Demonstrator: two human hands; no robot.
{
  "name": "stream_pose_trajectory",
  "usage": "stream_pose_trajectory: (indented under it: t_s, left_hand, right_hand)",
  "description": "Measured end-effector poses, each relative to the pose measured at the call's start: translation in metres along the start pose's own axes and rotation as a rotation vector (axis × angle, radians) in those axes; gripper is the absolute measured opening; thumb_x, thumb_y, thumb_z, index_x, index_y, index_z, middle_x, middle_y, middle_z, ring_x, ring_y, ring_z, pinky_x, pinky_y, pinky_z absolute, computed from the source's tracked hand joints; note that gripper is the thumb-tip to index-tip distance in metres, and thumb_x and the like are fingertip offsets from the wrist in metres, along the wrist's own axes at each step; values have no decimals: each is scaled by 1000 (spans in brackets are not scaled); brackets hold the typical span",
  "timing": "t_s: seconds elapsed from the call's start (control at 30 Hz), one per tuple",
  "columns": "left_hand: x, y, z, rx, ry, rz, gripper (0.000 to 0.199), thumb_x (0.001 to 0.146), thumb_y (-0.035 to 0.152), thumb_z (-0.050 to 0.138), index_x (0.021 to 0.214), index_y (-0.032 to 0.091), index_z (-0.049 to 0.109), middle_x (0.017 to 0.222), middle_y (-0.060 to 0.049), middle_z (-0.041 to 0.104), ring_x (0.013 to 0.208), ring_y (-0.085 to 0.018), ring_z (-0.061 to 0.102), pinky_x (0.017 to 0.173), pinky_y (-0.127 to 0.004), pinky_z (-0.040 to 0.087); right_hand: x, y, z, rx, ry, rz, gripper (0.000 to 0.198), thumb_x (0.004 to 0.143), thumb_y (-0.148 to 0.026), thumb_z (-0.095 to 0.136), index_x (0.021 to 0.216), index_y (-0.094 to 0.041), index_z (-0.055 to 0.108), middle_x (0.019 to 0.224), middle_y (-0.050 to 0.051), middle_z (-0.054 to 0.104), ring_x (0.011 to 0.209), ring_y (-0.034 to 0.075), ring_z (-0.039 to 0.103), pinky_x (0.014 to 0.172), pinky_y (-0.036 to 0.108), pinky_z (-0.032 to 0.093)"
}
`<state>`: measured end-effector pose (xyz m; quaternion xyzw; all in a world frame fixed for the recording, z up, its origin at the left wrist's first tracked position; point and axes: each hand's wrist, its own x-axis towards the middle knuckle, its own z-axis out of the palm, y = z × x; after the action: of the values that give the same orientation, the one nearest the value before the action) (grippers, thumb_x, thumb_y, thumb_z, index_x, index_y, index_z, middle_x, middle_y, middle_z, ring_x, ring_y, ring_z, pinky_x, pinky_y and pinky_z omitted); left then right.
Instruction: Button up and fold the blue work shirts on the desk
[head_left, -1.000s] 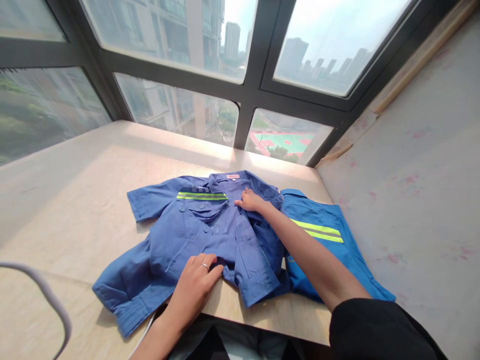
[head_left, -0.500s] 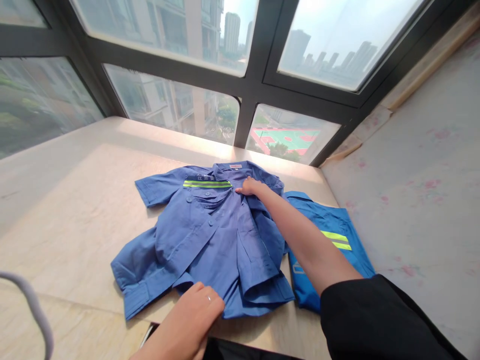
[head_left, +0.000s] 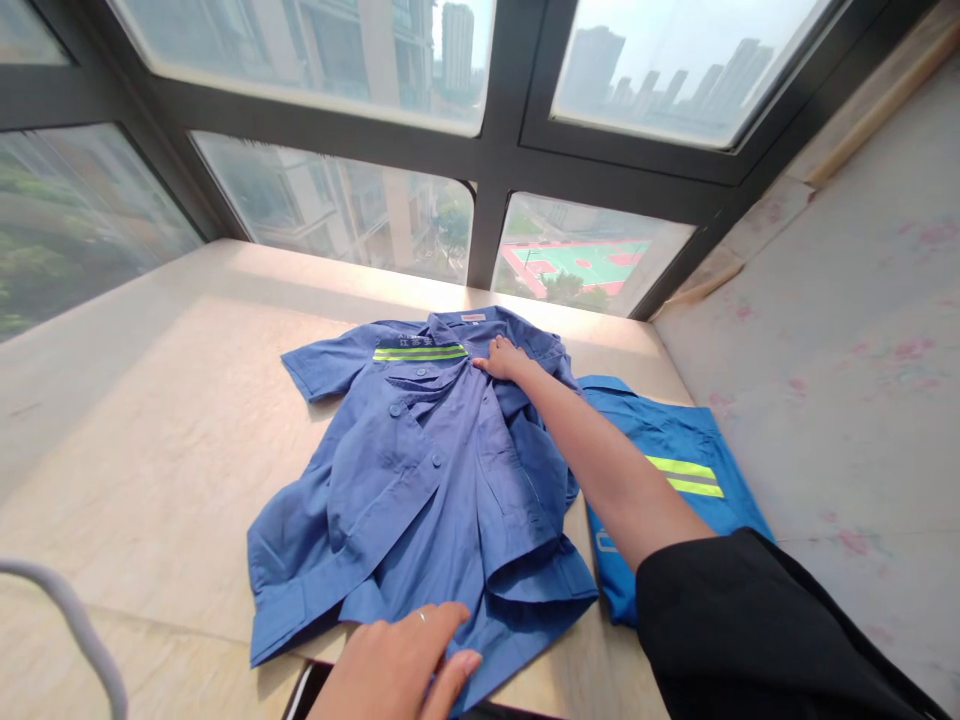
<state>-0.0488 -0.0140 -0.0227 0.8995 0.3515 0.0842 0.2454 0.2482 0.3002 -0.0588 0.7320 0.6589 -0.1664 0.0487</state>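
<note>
A blue short-sleeved work shirt (head_left: 360,470) with buttons and a yellow-green and grey reflective stripe (head_left: 420,353) lies spread before me, collar toward the window. Its front is part open and rumpled; the lower hem reaches the near edge. My right hand (head_left: 504,358) rests on the upper chest below the collar, thumb stretched left and fingers apart on the cloth. At the bottom hem is my left hand (head_left: 397,655), wearing a ring, with thumb and index finger apart over the fabric. Its other fingers are partly hidden.
A folded brighter blue garment (head_left: 675,430) with a reflective stripe lies at the right, beside the wall (head_left: 840,400). The pale ledge (head_left: 150,420) runs up to the framed windows (head_left: 337,150). A grey cable-like curve (head_left: 75,610) shows at lower left.
The shirt's lower part has stretched toward me and lies straighter. My left hand has moved down, its thumb spreading from the index finger. My right hand stays on the chest.
</note>
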Motion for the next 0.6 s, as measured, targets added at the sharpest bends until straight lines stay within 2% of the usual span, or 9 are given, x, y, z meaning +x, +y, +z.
stream_pose_trajectory:
  t_s: [0.1,0.2,0.27,0.33,0.43,0.53,0.6]
  left_hand:
    - [23,0,-21,35,114,-83,31,100,39,43,124,25,58,99,-3,74,83,-18,72,71,-25,53]
    - [48,-19,-17,173,274,-170,34,97,35,49,124,18,60,114,-11,70,101,-26,68,85,-36,54]
    - [64,-35,-13,271,328,-242,36,93,27,53,126,14,60,124,-16,66,113,-31,62,92,-43,52]
    - [77,-47,-12,334,335,-322,40,88,20,57,128,12,59,129,-18,62,120,-33,58,94,-45,51]
    - [91,-57,-14,358,298,-423,42,88,20,58,128,11,60,126,-17,63,113,-32,61,91,-44,53]
    - [96,-61,-14,349,285,-477,37,92,26,53,124,14,64,113,-14,67,100,-29,65,86,-41,54]
    - [95,-65,-14,337,282,-465,34,94,27,50,121,16,67,106,-12,67,94,-28,66,85,-39,54]
  right_hand:
    - [-7,-2,2,-17,68,-10,71,101,-54,39,154,-7,29,163,23,19,150,32,20,117,52,24]
    - [-17,-7,2,-42,176,-15,57,101,-48,43,141,-9,49,150,25,43,141,32,37,110,49,34]
    - [-25,-11,-1,-42,218,-22,43,100,-42,48,128,-12,61,136,23,57,130,32,50,105,46,39]
    - [-35,-16,-5,-37,247,-36,36,100,-38,49,120,-13,65,128,21,63,122,32,56,103,43,41]
    - [-55,-23,-8,14,339,-98,34,101,-35,45,120,-15,65,125,18,65,119,29,59,99,38,44]
    - [-82,-29,-2,195,431,-257,28,99,-29,48,117,-17,66,120,12,69,115,24,62,98,33,45]
    - [-107,-30,7,327,462,-355,25,96,-25,51,113,-17,68,117,9,71,111,22,63,99,32,45]
